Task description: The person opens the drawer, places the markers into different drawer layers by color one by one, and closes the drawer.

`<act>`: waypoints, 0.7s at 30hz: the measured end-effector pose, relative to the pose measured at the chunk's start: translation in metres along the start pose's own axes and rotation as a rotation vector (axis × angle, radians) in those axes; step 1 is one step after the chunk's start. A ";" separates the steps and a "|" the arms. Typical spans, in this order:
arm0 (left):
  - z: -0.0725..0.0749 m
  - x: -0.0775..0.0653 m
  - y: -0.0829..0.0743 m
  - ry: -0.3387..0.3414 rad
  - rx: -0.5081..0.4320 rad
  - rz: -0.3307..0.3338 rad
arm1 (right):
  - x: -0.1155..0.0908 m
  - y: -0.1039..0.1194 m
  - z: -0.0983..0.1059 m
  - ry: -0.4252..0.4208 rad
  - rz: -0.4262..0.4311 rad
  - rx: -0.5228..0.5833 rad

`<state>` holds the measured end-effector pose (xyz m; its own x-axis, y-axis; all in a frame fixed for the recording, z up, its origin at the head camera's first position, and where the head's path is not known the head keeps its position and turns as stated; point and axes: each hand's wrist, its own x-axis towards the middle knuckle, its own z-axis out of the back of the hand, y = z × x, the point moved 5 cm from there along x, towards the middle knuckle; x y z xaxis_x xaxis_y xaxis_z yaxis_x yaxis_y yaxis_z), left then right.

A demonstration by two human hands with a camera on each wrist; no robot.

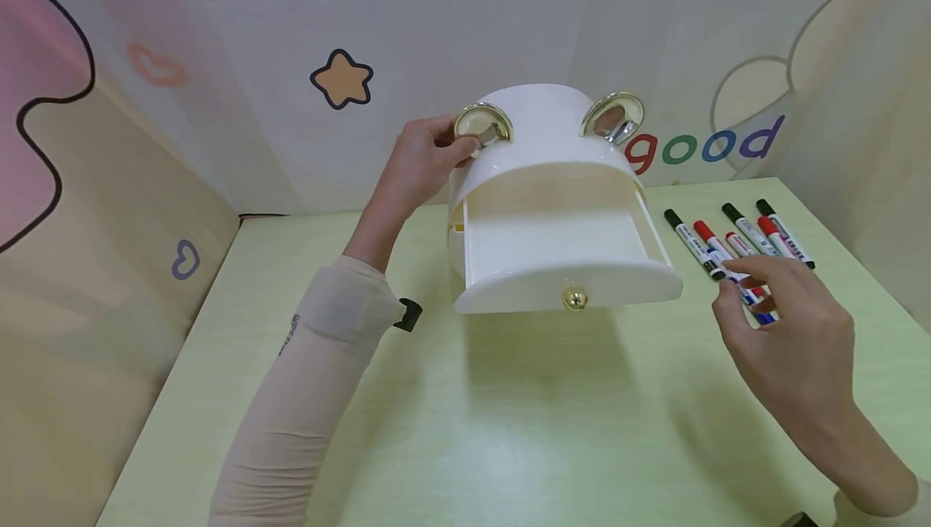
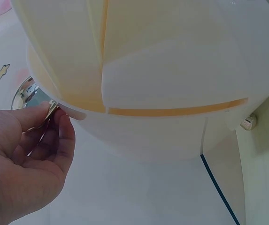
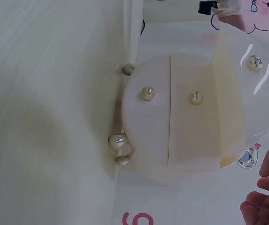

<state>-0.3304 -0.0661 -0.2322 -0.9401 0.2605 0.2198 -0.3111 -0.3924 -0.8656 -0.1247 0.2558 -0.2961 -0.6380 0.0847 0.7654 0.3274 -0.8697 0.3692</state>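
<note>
In the head view, a white box (image 1: 538, 135) with two gold ears stands at the back of the table (image 1: 509, 438), near its middle. Its top drawer (image 1: 509, 288) is pulled well out, a round gold knob (image 1: 575, 298) on its front. The left hand (image 1: 424, 159) pinches the left ear (image 1: 496, 112) between thumb and fingers; the right ear (image 1: 613, 100) is untouched. The right hand (image 1: 796, 325) hovers at the right, thumb and fingers bent and parted, apparently holding nothing, though it covers part of the markers (image 1: 749, 229) behind it. These lie just beside the box, with black, red and blue caps among them. On the backdrop are a star (image 1: 342, 79) and the word "good" (image 1: 705, 147).

In the left wrist view, the left thumb and fingertips meet at the ear's rim, beside the box's curved edge. The drawer juts out, with a narrow orange gap along the box's side.

In the right wrist view, two lower drawers (image 3: 186, 136) sit closed beneath the top one, and gold feet (image 3: 119, 140) rest on the table. The right fingers show at the edge, gripping nothing visible there.
</note>
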 end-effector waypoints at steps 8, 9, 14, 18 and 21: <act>-0.001 0.001 0.000 0.001 -0.004 -0.006 | 0.003 -0.019 0.002 0.040 -0.022 -0.055; -0.001 0.001 0.000 0.000 -0.005 -0.008 | 0.003 -0.022 0.001 0.052 -0.032 -0.057; -0.001 0.000 0.000 0.004 0.001 -0.007 | 0.008 -0.043 -0.008 0.126 -0.102 -0.080; 0.000 0.000 0.000 0.002 0.012 0.002 | 0.014 -0.059 -0.016 0.204 -0.154 -0.088; 0.000 0.000 0.000 0.002 0.015 0.007 | 0.019 -0.070 -0.023 0.283 -0.196 -0.104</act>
<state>-0.3304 -0.0660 -0.2318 -0.9421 0.2594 0.2124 -0.3062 -0.4079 -0.8601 -0.1763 0.3071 -0.3197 -0.8543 0.1295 0.5035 0.1163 -0.8963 0.4278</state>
